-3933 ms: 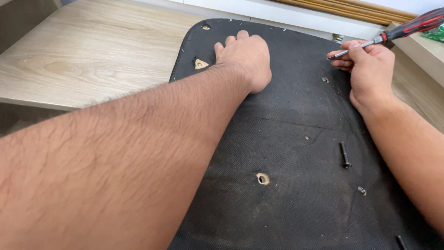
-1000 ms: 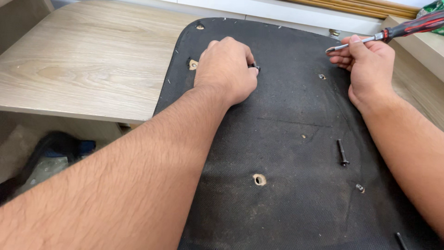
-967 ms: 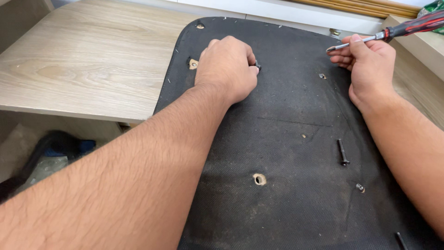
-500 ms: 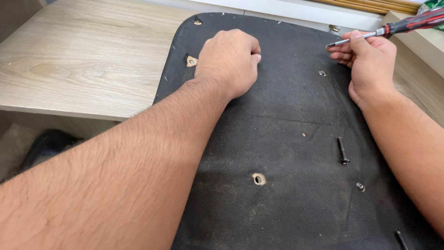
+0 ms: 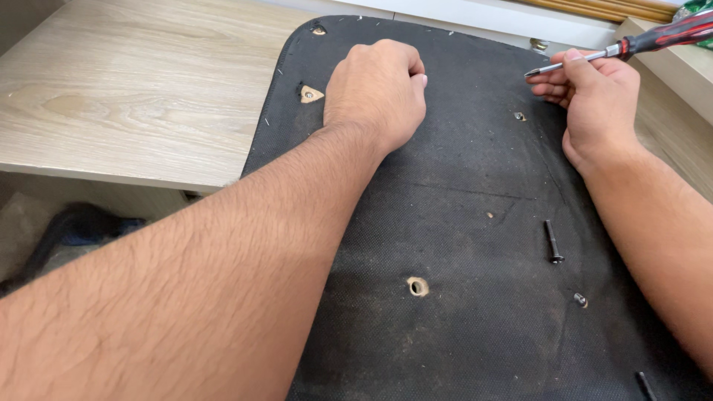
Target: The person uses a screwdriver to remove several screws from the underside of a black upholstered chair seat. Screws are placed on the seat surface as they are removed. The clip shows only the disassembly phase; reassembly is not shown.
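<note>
Currently, the left hand (image 5: pixel 377 93) is resting on the upper middle of the black fabric-covered panel (image 5: pixel 460 223), knuckles up. Its fingers are curling together into a loose fist, with the fingertips pressing down against the fabric; whether anything is being pinched beneath them cannot be told, since the back of the hand is hiding that spot.

The right hand (image 5: pixel 600 100) is sitting at the upper right edge of the panel. Its fingers are clamping on the metal shaft of a screwdriver (image 5: pixel 624 49), whose red and black handle is pointing up and to the right, past the edge of the view. The shaft tip is pointing left, above the fabric and apart from it.

The panel is lying flat, partly on a light wood-grain tabletop (image 5: pixel 134 96) and partly overhanging its front edge. A triangular cut-out (image 5: pixel 310 93) showing bare wood is lying just beside the left hand, on its left. A small fastener hole (image 5: pixel 520 116) is showing just left of the right hand. A round bare hole (image 5: pixel 417 286) is sitting in the lower middle of the fabric. A loose black bolt (image 5: pixel 552 242) is lying on the fabric below the right wrist, and a smaller metal fastener (image 5: pixel 580 299) is lying near it, lower down.
</note>
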